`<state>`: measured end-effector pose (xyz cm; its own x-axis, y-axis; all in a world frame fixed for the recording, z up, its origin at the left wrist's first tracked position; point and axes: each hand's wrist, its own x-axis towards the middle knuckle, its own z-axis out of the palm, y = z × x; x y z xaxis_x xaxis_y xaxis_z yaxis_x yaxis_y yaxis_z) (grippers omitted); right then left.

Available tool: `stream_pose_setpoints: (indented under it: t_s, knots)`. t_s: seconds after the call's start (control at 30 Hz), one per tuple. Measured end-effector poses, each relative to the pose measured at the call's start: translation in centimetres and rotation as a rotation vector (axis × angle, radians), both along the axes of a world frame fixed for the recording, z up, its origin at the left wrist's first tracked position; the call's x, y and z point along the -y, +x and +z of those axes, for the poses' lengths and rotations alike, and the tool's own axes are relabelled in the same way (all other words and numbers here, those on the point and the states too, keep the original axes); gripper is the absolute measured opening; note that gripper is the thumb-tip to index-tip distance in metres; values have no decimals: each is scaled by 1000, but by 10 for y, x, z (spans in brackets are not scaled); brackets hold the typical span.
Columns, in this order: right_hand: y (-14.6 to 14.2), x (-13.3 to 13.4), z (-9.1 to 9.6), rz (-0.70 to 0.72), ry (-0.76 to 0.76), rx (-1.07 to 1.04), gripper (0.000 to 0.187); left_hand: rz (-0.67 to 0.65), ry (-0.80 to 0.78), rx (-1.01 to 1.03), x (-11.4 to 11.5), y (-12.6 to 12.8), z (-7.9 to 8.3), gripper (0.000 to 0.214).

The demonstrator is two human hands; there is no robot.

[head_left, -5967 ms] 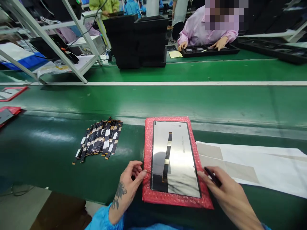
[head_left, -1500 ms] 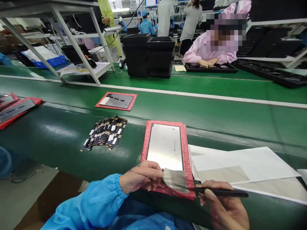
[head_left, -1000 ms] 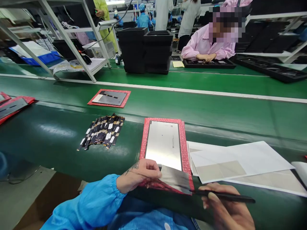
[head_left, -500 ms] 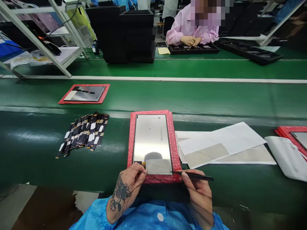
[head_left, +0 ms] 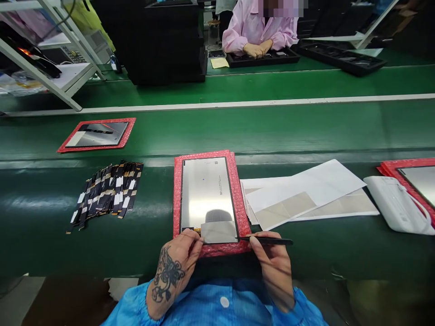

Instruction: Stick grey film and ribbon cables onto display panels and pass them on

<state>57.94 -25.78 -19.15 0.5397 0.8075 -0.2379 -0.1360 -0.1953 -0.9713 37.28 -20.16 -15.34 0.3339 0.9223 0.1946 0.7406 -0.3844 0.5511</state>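
- Gripped between thumb and fingers of the right hand (head_left: 273, 265), black tweezers (head_left: 280, 241) point left, tips at the right edge of a grey film (head_left: 219, 232)
- Left hand (head_left: 175, 267) has its thumb and fingertips close together at the film's left edge; whether they pinch it, I cannot tell
- Grey film lies across the near end of a silvery panel (head_left: 208, 190), which rests on red bubble wrap (head_left: 242, 208)
- Dark flex strips (head_left: 108, 190) lie piled to the left, white sheets (head_left: 326, 179) to the right

Nothing legible: printed line (head_left: 220, 184) and square code (head_left: 216, 162) on silver panel (head_left: 195, 190) too small to read.
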Motion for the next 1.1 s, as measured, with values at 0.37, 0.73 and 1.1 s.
stream_pose_setpoints:
  t_s: [0.37, 0.73, 1.1]
  knots:
    - [1, -2, 2, 32, 14, -17, 22, -8, -49, -42, -1, 0, 2, 29]
    - [2, -3, 6, 49, -4, 7, 24, -10, -38, -47, 1, 0, 3, 26]
    - [2, -4, 3, 0, -32, 6, 26, 7, -19, -54, 1, 4, 1, 28]
